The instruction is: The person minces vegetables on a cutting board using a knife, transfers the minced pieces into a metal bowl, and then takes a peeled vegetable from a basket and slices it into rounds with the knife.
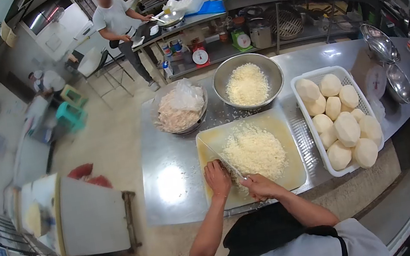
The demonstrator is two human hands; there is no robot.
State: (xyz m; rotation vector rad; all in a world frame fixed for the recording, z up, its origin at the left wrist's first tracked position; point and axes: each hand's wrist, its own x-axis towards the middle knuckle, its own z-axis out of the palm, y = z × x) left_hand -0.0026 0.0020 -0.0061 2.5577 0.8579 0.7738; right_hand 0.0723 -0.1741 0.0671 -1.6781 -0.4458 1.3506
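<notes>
My right hand point(261, 186) is wrapped round the handle of a knife point(223, 159), whose long blade slants away to the upper left over the cutting board point(296, 159). Just left of the blade, my left hand point(217, 178) rests on the board with its fingers curled in; whatever lies under them is hidden. A wide heap of finely chopped pale vegetable point(256, 153) covers the middle of the board, right of the blade. Behind the board, a steel bowl point(219, 89) holds more of the same chopped pieces point(247, 85).
A white plastic basket point(308, 128) of peeled, round pale vegetables point(347, 128) stands at the right. Left of the steel bowl sits a bowl of pinkish mixture point(176, 114) with a plastic bag on top. Steel bowls point(398, 82) lie far right. Co-workers stand beyond the steel table point(167, 158).
</notes>
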